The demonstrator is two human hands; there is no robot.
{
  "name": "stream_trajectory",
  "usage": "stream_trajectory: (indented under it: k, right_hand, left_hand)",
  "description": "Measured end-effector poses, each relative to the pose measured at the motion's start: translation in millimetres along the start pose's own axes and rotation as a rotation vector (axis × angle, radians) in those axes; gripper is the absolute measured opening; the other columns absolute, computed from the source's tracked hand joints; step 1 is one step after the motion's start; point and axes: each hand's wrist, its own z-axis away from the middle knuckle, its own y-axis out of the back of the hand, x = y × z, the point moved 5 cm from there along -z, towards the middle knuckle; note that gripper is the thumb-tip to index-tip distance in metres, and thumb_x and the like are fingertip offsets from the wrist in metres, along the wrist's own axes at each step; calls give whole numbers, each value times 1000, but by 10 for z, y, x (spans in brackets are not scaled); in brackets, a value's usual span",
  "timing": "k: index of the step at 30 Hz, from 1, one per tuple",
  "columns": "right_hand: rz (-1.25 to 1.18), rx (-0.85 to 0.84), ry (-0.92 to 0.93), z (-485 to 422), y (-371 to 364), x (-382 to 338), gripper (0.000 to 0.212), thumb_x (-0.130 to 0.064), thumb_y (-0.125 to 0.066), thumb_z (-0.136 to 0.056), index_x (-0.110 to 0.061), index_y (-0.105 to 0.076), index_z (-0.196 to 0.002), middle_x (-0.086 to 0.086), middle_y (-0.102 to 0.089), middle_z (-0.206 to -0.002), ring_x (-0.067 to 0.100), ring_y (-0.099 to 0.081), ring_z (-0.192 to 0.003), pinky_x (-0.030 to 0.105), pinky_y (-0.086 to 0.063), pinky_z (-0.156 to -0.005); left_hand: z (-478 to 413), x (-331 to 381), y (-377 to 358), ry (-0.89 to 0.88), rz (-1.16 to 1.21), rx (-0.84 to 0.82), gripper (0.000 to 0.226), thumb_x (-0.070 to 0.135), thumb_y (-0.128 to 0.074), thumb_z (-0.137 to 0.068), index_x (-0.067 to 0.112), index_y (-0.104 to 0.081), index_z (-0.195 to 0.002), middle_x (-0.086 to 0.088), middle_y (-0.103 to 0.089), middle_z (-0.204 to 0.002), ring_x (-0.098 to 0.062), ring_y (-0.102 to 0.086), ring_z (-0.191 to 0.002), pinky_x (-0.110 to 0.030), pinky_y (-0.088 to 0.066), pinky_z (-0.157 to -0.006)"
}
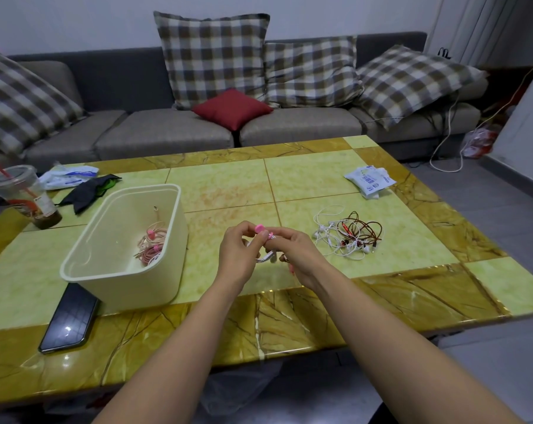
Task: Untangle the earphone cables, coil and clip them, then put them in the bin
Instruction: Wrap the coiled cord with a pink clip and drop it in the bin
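One wide-angle view from head height looks forward and down over the desk [320, 185] toward the sofa [167, 133], close above the left hand [237, 255] and right hand [298, 254]; straight edges seem bowed near the borders.

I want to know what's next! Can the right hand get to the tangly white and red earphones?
Probably yes: the tangled pile lies beside the right hand, with only bare table between. But that hand and the left hand both pinch a white earphone coil, so it must let go first.
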Motion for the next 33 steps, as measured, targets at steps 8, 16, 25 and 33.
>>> stream_trajectory:
  k: [8,16,25,33]
  right_hand:
    - [-251,136,-36,-3,50,-23,21,-16,-67,-90,-4,-69,-108,0,-68,-69,5,-52,-49,18,-32,-42]
    - [-109,56,148,9,108,-73,12,-8,-69,-88,-8,-68,-100,2,-76,-88,4,-70,-79,14,-47,-71]
    - [143,3,243,11,136,-153,7,-11,-76,-83,-14,-78,-89,6,-76,-90,18,-72,-89,58,-53,-87]
    - [285,15,262,-17,168,-147,15,-22,-78,-83,-21,-77,-98,2,-75,-93,19,-71,-88,49,-55,-81]
  left_hand:
    - [35,-19,49,124,199,91,16,20,-77,-81,6,-75,-88,-2,-66,-71,-3,-48,-47,-16,-42,-50]
    - [14,-52,102,201,135,79,15,21,-82,-76,7,-77,-74,-9,-72,-71,-18,-61,-61,-28,-49,-61]
    - [9,17,15,90,-261,-63,19,27,-75,-83,12,-77,-71,-11,-69,-65,-25,-55,-58,-31,-39,-57]
    - [67,160,-20,-4,-417,-41,14,23,-70,-88,15,-78,-95,-3,-74,-88,-12,-60,-74,-23,-38,-59]
